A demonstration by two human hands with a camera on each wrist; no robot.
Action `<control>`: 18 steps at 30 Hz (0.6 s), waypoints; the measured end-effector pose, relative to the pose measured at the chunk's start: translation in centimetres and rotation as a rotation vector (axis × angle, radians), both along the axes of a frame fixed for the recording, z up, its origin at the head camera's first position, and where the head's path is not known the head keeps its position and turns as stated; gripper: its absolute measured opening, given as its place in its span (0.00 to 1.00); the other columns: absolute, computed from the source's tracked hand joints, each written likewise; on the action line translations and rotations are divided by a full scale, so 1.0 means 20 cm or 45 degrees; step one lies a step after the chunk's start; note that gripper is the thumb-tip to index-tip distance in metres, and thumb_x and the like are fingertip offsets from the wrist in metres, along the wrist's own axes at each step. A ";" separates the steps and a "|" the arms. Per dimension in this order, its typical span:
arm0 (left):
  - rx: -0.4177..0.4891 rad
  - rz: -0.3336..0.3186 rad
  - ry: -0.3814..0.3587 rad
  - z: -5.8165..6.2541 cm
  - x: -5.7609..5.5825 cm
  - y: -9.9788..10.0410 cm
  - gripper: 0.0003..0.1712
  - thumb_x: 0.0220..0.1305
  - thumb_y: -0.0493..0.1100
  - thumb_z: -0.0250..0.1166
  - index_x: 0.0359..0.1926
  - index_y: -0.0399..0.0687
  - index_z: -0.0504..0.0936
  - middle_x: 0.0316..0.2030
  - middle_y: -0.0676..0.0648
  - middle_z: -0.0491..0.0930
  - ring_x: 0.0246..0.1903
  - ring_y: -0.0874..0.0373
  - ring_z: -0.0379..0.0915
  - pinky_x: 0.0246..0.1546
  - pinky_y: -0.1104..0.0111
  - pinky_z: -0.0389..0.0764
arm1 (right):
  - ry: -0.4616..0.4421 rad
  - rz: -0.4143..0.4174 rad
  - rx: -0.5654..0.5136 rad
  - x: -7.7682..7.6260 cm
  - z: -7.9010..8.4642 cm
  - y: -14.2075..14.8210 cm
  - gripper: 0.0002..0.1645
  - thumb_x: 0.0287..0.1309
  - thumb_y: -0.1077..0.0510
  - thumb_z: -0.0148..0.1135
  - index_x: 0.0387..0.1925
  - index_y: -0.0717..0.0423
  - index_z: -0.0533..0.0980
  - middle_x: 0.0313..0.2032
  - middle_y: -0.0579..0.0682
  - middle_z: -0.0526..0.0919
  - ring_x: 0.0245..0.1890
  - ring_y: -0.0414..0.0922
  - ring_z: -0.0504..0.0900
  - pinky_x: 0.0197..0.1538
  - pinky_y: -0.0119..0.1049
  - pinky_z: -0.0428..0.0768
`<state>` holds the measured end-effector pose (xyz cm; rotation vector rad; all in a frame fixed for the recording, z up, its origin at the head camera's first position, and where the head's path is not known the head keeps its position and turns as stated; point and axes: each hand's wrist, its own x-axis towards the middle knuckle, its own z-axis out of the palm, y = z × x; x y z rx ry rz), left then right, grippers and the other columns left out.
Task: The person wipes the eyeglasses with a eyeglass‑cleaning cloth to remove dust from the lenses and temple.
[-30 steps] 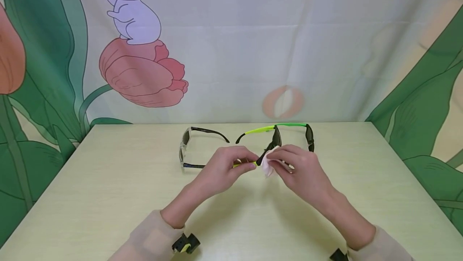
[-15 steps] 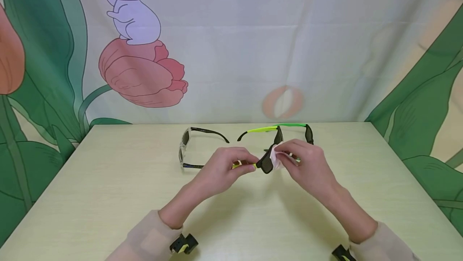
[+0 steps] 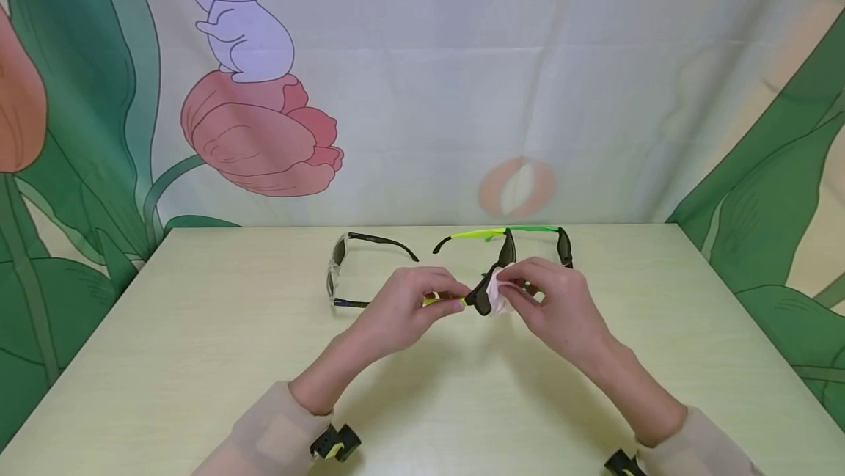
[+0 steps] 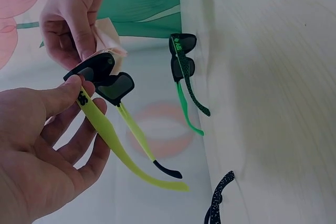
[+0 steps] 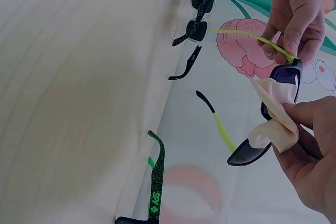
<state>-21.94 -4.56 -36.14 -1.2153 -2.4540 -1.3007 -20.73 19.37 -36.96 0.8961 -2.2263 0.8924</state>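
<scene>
My left hand point(image 3: 412, 311) pinches a pair of sunglasses point(image 4: 100, 121) by one yellow temple, close to the hinge. Their frame is black, the lenses are dark and both temples are unfolded. In the head view they are held above the table, with the near lens point(image 3: 482, 303) partly covered. A pale pinkish cloth point(image 5: 281, 111) is pinched between the thumb and fingers of my right hand point(image 3: 557, 300). The right wrist view shows the cloth lying against the front of the sunglasses, around the middle, hiding part of both lenses.
Clear-framed sunglasses point(image 3: 330, 282) with dark temples rest on the table point(image 3: 198, 344) at left, partly behind my left hand. Green-and-black sunglasses point(image 4: 184, 66) stand near the back edge, partly behind my right hand. A printed curtain point(image 3: 422, 94) hangs behind the table.
The cloth and my right hand have shifted right off the near lens, then slightly back left, so more of that lens shows now. My left hand has hardly moved.
</scene>
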 end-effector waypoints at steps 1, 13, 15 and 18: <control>-0.002 0.001 0.008 0.00 0.00 0.00 0.08 0.60 0.36 0.68 0.42 0.44 0.87 0.33 0.54 0.83 0.33 0.68 0.76 0.33 0.71 0.77 | -0.001 0.007 -0.001 0.00 0.00 0.00 0.11 0.48 0.67 0.73 0.35 0.54 0.83 0.33 0.42 0.84 0.28 0.34 0.79 0.32 0.24 0.77; -0.018 -0.002 0.042 -0.02 -0.03 0.01 0.09 0.60 0.35 0.67 0.42 0.44 0.87 0.34 0.53 0.83 0.34 0.68 0.76 0.35 0.72 0.78 | -0.037 0.096 0.014 0.04 -0.01 -0.05 0.11 0.50 0.68 0.71 0.35 0.55 0.82 0.34 0.42 0.82 0.30 0.35 0.79 0.34 0.23 0.77; -0.020 0.000 0.054 -0.02 -0.03 0.01 0.08 0.60 0.35 0.67 0.42 0.44 0.87 0.34 0.53 0.83 0.34 0.68 0.76 0.35 0.73 0.78 | -0.037 0.111 0.013 0.04 -0.01 -0.06 0.10 0.50 0.68 0.71 0.35 0.55 0.81 0.34 0.43 0.81 0.30 0.35 0.79 0.34 0.23 0.77; -0.029 0.002 0.067 -0.02 -0.03 0.01 0.08 0.60 0.35 0.67 0.42 0.44 0.87 0.34 0.54 0.83 0.34 0.67 0.76 0.36 0.73 0.78 | -0.032 0.114 0.019 0.04 -0.01 -0.06 0.10 0.51 0.68 0.71 0.35 0.54 0.81 0.34 0.43 0.81 0.31 0.35 0.79 0.34 0.22 0.76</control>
